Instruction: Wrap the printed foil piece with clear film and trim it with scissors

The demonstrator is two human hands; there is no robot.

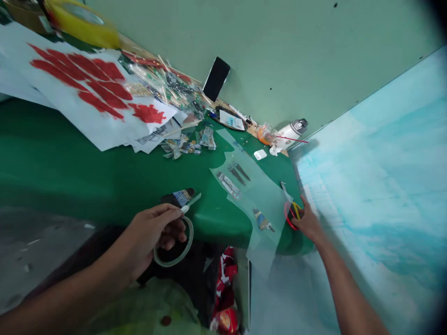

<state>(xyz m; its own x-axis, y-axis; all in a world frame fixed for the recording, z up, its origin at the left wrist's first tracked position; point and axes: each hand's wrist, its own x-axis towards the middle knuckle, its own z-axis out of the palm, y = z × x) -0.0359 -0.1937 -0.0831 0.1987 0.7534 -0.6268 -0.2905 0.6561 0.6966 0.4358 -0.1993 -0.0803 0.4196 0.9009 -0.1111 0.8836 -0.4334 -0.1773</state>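
Grip, left hand [153, 235]: thumb and finger pinching whitish strip [193, 200], tape roll [191, 239] at curled fingers, table's near edge | right hand [309, 223]: fingers bent at scissors [287, 215] handles, cannot tell if closed | scissors: green table [206, 204], right end

dark-screened phone [216, 79] against green wall [282, 56] | white bottle [288, 134] | red-painted paper [89, 90]

Head view, facing down, tilted, above hands [149, 231]

The scissor handles [287, 215] are red and yellow, the tabletop [104, 174] plain green.
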